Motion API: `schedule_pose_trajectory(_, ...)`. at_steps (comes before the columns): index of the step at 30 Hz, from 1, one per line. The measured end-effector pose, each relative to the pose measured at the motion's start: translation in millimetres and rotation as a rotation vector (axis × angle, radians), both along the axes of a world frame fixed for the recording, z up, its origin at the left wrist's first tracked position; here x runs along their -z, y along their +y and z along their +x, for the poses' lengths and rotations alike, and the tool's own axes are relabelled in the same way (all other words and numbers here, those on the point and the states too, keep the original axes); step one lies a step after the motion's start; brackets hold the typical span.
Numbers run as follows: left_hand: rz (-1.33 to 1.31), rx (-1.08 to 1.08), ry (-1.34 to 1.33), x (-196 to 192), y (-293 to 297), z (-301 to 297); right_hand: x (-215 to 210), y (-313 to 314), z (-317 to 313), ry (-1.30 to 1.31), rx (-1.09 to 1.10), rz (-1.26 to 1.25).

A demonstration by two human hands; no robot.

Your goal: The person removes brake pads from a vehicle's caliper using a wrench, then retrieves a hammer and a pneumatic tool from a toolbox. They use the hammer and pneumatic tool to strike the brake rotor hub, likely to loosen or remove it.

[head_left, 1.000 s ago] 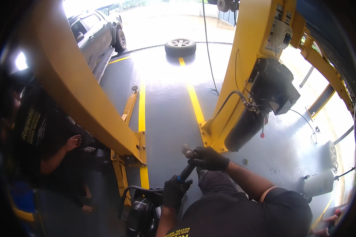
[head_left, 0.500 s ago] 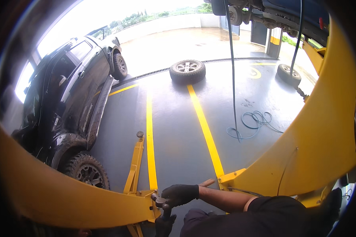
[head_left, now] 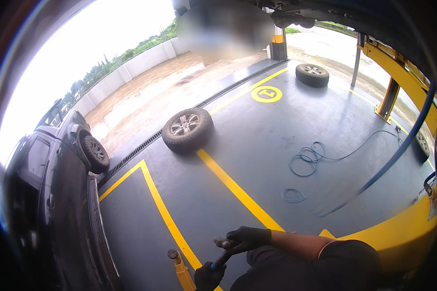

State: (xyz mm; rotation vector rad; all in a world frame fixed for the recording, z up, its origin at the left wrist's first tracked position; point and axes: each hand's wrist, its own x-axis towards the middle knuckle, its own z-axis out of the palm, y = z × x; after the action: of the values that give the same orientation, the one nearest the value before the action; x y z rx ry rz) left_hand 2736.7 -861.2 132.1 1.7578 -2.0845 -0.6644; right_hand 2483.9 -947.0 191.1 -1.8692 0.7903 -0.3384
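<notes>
Both gloved hands, right hand (head_left: pixel 247 238) and left hand (head_left: pixel 209 276), were closed around the handle (head_left: pixel 223 257); it looked rigid, heavy, best held at both ends.

Both hands wear black gloves. The right hand (head_left: pixel 247 238) is curled shut in a fist-like grip, its bare forearm running in from the right under a dark short sleeve. The left hand (head_left: pixel 209 276) sits lower, near the bottom edge, fingers also closed, just below the right.
</notes>
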Motion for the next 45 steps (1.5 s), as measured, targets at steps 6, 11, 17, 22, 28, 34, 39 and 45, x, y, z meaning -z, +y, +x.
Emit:
schedule_pose_trajectory(6, 0.069, 0.394, -0.106, 19, -266, -26, 42, -140, -45, -0.040, 0.283, -0.401)
schedule_pose_trajectory(11, -0.256, 0.622, -0.196, -17, -449, -110, 38, -269, -106, -0.096, 0.557, -0.230)
schedule_pose_trajectory(17, -0.677, 1.106, 0.061, -89, -658, -245, 7, -388, -163, -0.077, 0.998, -0.600)
schedule_pose_trajectory(22, -0.896, 1.412, 0.363, -156, -790, -371, -13, -469, -183, -0.709, 1.355, -0.414)
schedule_pose_trajectory(28, -1.175, 1.612, 0.467, -227, -872, -499, -71, -574, -232, -0.894, 1.774, -0.862)
schedule_pose_trajectory(34, -1.294, 1.694, 0.599, -258, -943, -600, -112, -656, -293, -0.771, 1.870, -1.073)
schedule_pose_trajectory(39, -1.266, 1.714, 0.847, -264, -994, -653, -111, -710, -336, -0.709, 1.918, -1.159)
schedule_pose_trajectory(45, -1.147, 1.862, 1.040, -259, -1007, -684, -96, -706, -332, -0.582, 2.040, -1.220)
